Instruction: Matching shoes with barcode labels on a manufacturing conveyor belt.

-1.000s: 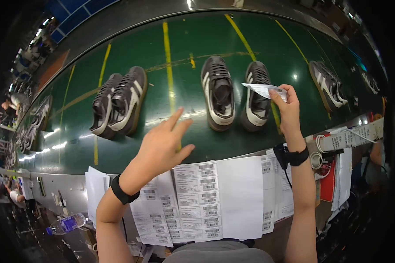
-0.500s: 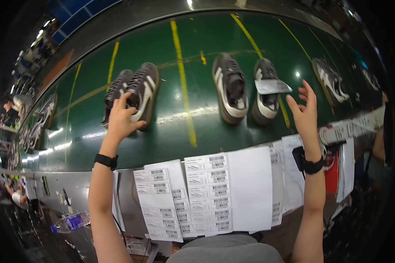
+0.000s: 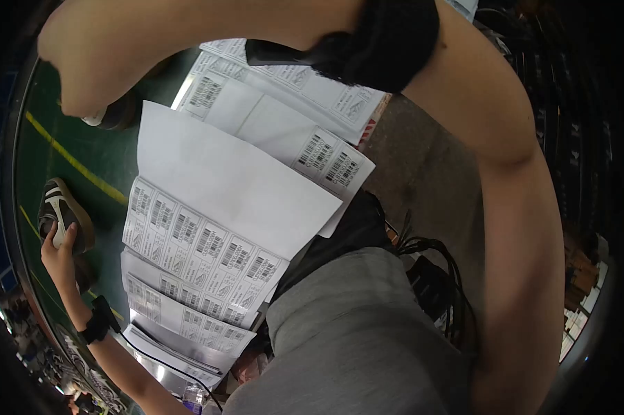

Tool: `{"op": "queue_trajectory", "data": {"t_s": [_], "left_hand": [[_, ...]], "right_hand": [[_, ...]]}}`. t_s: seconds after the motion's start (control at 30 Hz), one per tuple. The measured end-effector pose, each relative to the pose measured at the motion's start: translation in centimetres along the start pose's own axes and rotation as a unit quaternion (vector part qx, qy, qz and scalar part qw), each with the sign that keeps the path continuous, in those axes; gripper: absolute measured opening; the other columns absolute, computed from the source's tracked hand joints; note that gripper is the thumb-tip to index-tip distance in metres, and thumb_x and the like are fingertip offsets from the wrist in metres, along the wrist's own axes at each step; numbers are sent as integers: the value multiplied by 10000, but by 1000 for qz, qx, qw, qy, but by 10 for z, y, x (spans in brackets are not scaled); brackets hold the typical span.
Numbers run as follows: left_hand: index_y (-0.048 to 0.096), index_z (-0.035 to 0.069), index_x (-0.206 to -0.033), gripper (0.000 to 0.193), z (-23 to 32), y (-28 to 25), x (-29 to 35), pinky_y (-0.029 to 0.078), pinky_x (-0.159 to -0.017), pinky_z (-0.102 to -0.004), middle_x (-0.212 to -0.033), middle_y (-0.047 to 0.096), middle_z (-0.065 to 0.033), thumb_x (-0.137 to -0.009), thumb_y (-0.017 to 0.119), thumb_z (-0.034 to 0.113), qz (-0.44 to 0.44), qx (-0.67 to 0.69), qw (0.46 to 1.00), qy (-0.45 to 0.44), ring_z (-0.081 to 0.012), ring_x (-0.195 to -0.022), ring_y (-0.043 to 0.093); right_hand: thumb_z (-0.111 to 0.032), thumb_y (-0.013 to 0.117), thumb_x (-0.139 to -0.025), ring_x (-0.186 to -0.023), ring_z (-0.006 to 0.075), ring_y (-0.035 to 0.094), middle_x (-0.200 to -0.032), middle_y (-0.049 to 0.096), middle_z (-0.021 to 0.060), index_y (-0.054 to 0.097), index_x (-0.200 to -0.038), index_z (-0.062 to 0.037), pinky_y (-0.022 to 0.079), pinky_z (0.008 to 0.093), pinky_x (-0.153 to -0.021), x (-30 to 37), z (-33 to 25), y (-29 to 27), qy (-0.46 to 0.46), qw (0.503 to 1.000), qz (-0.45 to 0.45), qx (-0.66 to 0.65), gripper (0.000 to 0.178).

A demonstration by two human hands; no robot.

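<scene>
My left hand [image 3: 58,257] is at the far left, its thumb and fingers closed around the heel end of a dark shoe [image 3: 63,207] with white stripes and a gum-coloured sole. Another dark shoe [image 3: 84,273] lies right beside that hand, mostly hidden. Very near the camera, my right hand [image 3: 139,48] stretches across the top of the view, bent at the wrist with a black band [image 3: 395,41]. Its fingers are hidden, so what it holds does not show. Below it, part of a further shoe [image 3: 111,114] peeks out.
Overlapping white sheets with barcode labels [image 3: 208,238] and a blank sheet [image 3: 229,169] lie along the edge of the green, yellow-lined surface [image 3: 104,162]. Black cables [image 3: 436,252] hang beside my body. A plastic bottle [image 3: 193,398] stands at the bottom.
The view has swung round and tilted. My right hand has gone from beside the shoes to close before the camera. My left hand stays at a shoe.
</scene>
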State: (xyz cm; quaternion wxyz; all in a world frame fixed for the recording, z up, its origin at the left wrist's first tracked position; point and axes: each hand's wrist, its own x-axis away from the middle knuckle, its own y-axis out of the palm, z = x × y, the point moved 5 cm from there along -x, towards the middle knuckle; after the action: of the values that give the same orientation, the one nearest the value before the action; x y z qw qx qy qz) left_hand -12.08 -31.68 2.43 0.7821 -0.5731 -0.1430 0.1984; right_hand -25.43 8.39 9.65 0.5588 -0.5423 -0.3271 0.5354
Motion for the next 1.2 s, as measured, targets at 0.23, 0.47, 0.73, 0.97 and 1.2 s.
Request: {"op": "queue_trajectory", "data": {"t_s": [0.23, 0.47, 0.73, 0.97, 1.2], "left_hand": [[541, -147, -1250, 656, 85, 46, 62, 487, -912, -322, -1129, 664, -253, -795, 792, 254, -105, -37, 988, 108, -237, -1044, 647], [640, -70, -1152, 534, 87, 45, 57, 504, -791, -317, -967, 708, -212, -786, 802, 284, 31, 18, 989, 141, -197, -859, 677], [680, -40, -916, 363, 146, -31, 113, 513, -620, -287, -709, 678, -122, -649, 815, 165, -128, 190, 971, 71, -124, -656, 655], [621, -25, -738, 383, 173, -47, 155, 369, -541, -350, -685, 620, -124, -543, 817, 240, -159, 162, 947, 226, -281, -538, 511], [555, 30, -649, 357, 173, -48, 144, 380, -526, -342, -907, 679, -171, -521, 814, 238, -113, 209, 948, 212, -277, -497, 450]], "right_hand": [[-164, 643, -760, -849, 318, 644, -877, 660, 159, 670, -915, 4, 522, 404, -744, -53, -13, 46, 61, 977, -27, -200, 230], [-229, 616, -776, -997, 342, 660, -1029, 699, 197, 737, -1000, -46, 497, 455, -897, -125, -66, 45, 39, 925, -6, -378, 313], [-241, 698, -821, -1040, 351, 563, -1073, 574, 164, 569, -1101, -38, 513, 439, -813, -152, -113, 58, 46, 895, 63, -438, 370], [-123, 732, -755, -820, 276, 602, -797, 598, 94, 592, -981, -28, 503, 381, -709, -124, -139, 31, -98, 895, 120, -418, 283], [-39, 645, -746, -608, 329, 647, -674, 657, 183, 606, -711, 18, 532, 385, -583, -155, -118, 47, -68, 795, 135, -587, 78]]}}
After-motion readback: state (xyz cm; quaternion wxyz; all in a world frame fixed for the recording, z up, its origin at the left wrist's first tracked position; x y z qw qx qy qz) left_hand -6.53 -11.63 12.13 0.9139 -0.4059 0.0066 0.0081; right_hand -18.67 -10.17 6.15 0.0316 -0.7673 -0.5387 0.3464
